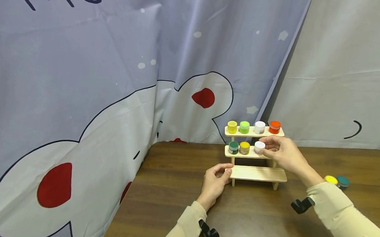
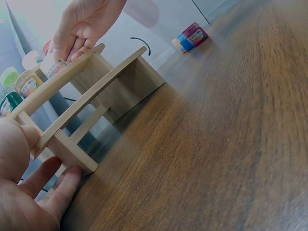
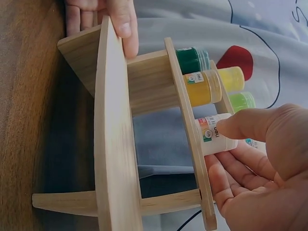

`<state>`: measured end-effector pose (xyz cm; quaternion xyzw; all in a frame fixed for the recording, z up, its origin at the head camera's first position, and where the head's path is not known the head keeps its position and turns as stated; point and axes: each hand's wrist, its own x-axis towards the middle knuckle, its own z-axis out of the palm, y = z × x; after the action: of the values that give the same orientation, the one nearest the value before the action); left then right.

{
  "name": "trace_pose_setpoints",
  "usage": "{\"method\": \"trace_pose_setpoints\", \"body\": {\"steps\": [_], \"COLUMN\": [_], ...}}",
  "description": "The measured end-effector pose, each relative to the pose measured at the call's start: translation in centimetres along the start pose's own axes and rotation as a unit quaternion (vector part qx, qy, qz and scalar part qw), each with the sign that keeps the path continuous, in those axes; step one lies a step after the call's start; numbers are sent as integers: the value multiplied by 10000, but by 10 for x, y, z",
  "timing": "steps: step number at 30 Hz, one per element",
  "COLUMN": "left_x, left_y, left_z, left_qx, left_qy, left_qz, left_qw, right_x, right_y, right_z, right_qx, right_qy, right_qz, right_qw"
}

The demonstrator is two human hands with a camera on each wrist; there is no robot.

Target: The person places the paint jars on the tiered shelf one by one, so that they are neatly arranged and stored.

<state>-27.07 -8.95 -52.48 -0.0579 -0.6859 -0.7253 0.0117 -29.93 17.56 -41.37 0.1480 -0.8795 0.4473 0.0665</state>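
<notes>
Head view gives us, leftmost, the left hand (image 1: 215, 182), its thumb and fingers bent round the left end of a three-tier wooden stand (image 1: 254, 173), at the lowest tier (image 1: 265, 175). We judge the stand light and stiff, apt to slide or tip if knocked; that tier end, just where these fingers sit, seems a sound hold.

Beyond the left fingertips, on the middle tier (image 1: 239, 156), we see a dark green paint jar (image 1: 233, 148), then a mustard-yellow paint jar (image 1: 244, 148), both left of the right fingers. Next comes the white paint jar (image 1: 259, 148), at the middle tier, between the thumb and fingers of the right hand (image 1: 286, 154); they part just enough to pinch its sides. We cannot tell whether the tier bears its weight. We expect a light, rigid, smooth jar that could slip if pinched loosely; its round wall below the lid looks the best hold.

Above the right fingertips, on the top tier (image 1: 252, 135), we find a bright yellow paint jar (image 1: 232, 127), a lime paint jar (image 1: 244, 127), a second white jar (image 1: 259, 127) and an orange-red paint jar (image 1: 274, 127). Well right of the right fingers, a yellow-lidded jar (image 1: 330, 180) and a teal-lidded jar (image 1: 343, 181) sit on the wood-grain table (image 1: 252, 215).
</notes>
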Motion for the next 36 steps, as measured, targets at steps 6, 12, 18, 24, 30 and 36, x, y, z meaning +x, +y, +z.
{"method": "trace_pose_setpoints", "body": {"steps": [6, 12, 18, 24, 30, 36], "left_x": [2, 3, 3, 0, 0, 2], "left_y": [2, 2, 0, -3, -2, -1], "left_z": [0, -1, -1, 3, 4, 0], "left_qx": [-18, -14, -68, -86, -82, -77], "left_qy": [78, 71, 35, -62, -110, -19], "left_qz": [-69, -24, -42, -52, -21, -41], "left_qw": [9999, 10000, 10000, 9999, 9999, 10000], "right_x": [1, 1, -1, -7, -11, -12], "right_y": [-1, -2, -1, 0, -4, -10], "right_z": [2, 4, 5, 1, -6, -18], "right_qx": [-16, 47, 8, 74, 99, 258], "right_qy": [87, 85, 103, 52, 12, 154], "right_qz": [54, 66, 153, 150, -25, -253], "right_qw": [9999, 9999, 9998, 9998, 9999, 9992]}}
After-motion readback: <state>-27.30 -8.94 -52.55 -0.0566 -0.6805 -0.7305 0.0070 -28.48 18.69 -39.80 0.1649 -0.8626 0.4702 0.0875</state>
